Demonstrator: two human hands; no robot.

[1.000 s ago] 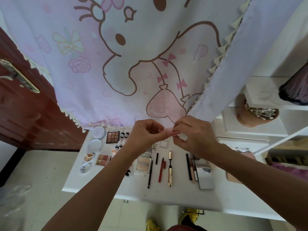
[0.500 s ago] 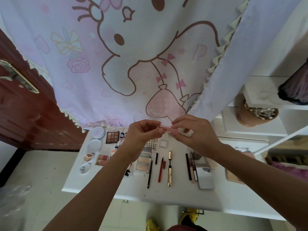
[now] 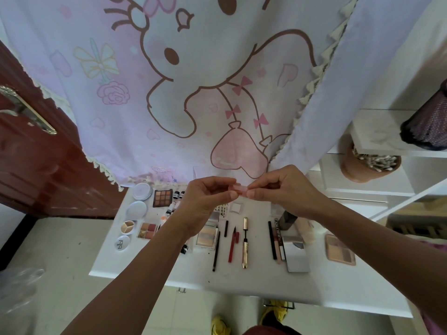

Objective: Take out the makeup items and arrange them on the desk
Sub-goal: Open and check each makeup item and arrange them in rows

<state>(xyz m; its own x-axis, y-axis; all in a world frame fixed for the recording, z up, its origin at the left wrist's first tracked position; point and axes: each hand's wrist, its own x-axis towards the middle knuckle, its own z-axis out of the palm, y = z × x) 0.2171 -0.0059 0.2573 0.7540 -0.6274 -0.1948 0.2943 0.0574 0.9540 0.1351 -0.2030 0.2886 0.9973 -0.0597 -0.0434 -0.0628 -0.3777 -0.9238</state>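
Above the white desk [image 3: 321, 284], my left hand [image 3: 205, 201] and my right hand [image 3: 280, 187] both pinch a small pink tube [image 3: 240, 189] held level between their fingertips. Laid out on the desk below are round compacts [image 3: 137, 210], a nine-pan eyeshadow palette [image 3: 162, 198], small bottles [image 3: 178, 194], a black pencil [image 3: 216, 251], a red liner [image 3: 232, 246], a gold mascara [image 3: 245, 243], a silver mirror case [image 3: 297, 253] and a pink palette [image 3: 339, 250]. My left forearm hides part of the row.
A cartoon curtain [image 3: 193, 81] hangs behind the desk. A dark red door [image 3: 36, 165] stands at the left. White shelves at the right hold a clay pot of cotton swabs [image 3: 367, 164] and a dark lampshade [image 3: 428, 126]. Yellow shoes [image 3: 220, 325] show below the desk edge.
Both hands have risen slightly and shifted a little. The pink tube now shows more plainly between the fingertips.
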